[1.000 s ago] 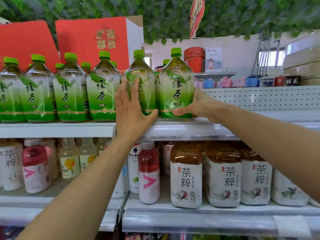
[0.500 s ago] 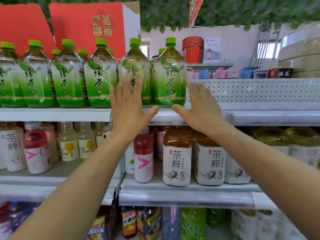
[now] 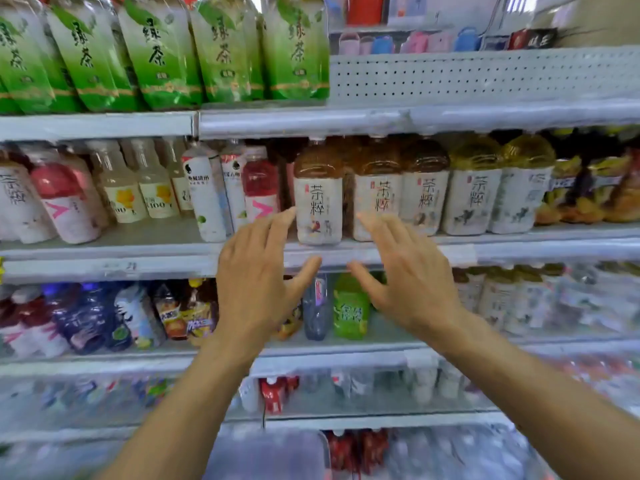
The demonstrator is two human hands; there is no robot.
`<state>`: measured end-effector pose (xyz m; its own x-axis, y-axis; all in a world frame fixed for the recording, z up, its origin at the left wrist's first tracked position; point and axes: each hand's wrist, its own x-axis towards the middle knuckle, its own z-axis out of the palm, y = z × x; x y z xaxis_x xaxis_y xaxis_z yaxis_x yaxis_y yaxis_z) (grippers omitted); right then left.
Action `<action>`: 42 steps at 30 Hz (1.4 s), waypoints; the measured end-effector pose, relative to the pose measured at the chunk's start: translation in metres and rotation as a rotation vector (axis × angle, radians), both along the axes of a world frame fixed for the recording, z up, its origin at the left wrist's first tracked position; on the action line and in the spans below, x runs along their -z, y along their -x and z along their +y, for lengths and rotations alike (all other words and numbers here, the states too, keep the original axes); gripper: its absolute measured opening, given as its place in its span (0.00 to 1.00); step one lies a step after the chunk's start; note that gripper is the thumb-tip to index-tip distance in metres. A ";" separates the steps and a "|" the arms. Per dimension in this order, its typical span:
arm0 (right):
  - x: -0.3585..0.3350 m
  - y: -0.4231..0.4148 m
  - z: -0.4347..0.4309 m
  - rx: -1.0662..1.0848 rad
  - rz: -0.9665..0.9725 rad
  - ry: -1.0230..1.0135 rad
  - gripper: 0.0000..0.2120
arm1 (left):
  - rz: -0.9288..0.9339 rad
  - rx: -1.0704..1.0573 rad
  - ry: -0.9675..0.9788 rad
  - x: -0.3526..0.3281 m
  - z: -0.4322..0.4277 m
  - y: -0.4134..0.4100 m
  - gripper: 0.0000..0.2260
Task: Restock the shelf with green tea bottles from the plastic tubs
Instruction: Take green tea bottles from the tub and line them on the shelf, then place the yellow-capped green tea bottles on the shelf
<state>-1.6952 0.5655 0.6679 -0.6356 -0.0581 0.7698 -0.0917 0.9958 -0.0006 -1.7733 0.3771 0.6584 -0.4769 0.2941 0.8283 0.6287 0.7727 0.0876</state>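
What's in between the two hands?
Nothing held: in the head view the gap between the open left hand and right hand is bare, with the grey metal shelf edge behind.

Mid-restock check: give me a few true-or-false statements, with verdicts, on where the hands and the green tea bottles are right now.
1. The left hand and the right hand are open and hold nothing. True.
2. The left hand grips a green tea bottle. False: it hovers empty in front of the second shelf.
3. The green tea bottles stand in a row on the top shelf. True.
4. The top shelf is filled to its right end. False: right of the last bottle only the perforated back panel shows.
5. The brown tea bottles with white labels stand on the second shelf. True.
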 end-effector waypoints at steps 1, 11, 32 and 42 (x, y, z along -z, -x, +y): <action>0.012 -0.010 0.000 0.008 -0.038 0.002 0.28 | -0.025 0.000 0.021 0.009 -0.002 -0.008 0.29; 0.124 -0.079 -0.040 -0.001 -0.317 0.122 0.31 | -0.276 -0.009 0.183 0.112 -0.043 -0.086 0.27; 0.240 -0.141 -0.025 0.357 -0.676 0.327 0.28 | -0.690 0.169 0.495 0.225 -0.002 -0.092 0.29; 0.259 -0.225 0.114 0.607 -0.762 0.334 0.26 | -0.661 0.450 0.646 0.250 0.171 -0.143 0.29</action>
<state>-1.4698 0.6797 0.4087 -0.8125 0.5790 0.0678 0.5678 0.8123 -0.1335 -1.6304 0.5480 0.4082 -0.5151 0.8550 0.0605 0.8491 0.4994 0.1722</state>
